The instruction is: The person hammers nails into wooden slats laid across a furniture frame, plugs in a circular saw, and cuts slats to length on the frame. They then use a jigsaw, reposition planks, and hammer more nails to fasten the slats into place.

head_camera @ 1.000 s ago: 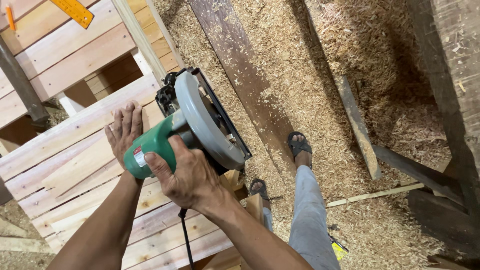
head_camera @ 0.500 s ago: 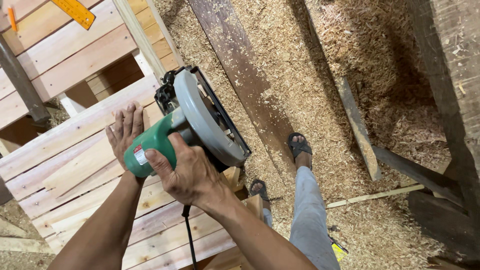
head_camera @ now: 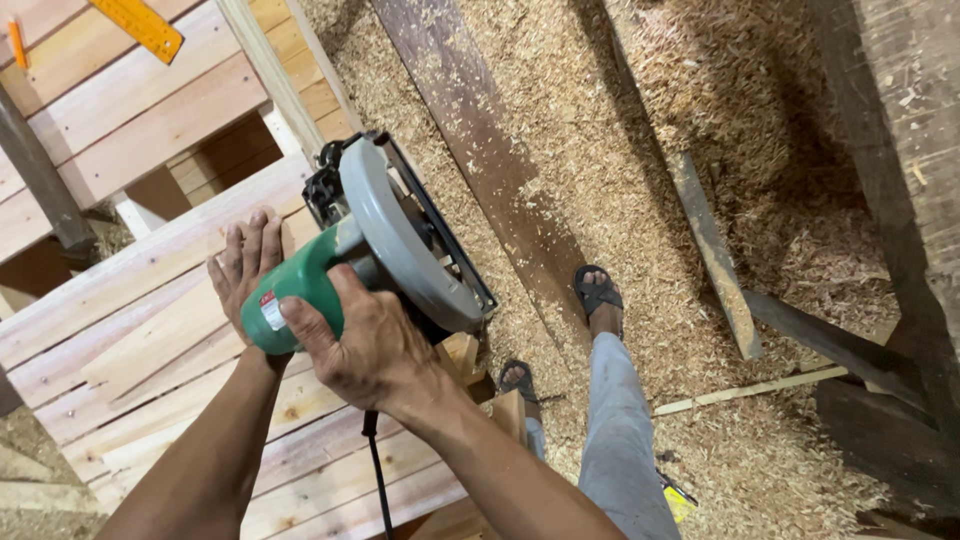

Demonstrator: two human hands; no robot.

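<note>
Circular saw (head_camera: 385,245), green-bodied with a grey blade guard, sits on the right end of a row of pale planks (head_camera: 140,330), its guard overhanging their edge. Nearest the viewer, the right hand (head_camera: 365,345) is clenched around the saw's green handle, and a black power cord (head_camera: 378,480) drops from below the wrist. Just left of it, the left hand (head_camera: 245,265) lies flat and open on a plank, fingers spread, touching the green body's side and gripping nothing. Below the plank ends are small wood offcuts (head_camera: 462,355), then the person's grey trouser leg (head_camera: 625,430) and two feet in dark sandals (head_camera: 597,293) standing on a floor thick with sawdust (head_camera: 620,170). A long dark board (head_camera: 480,140) runs away across the sawdust to the far side. At far left, more light boards lie stacked, with a yellow ruler (head_camera: 140,25) resting on them. A dark timber beam (head_camera: 900,130) stands at the far right.
</note>
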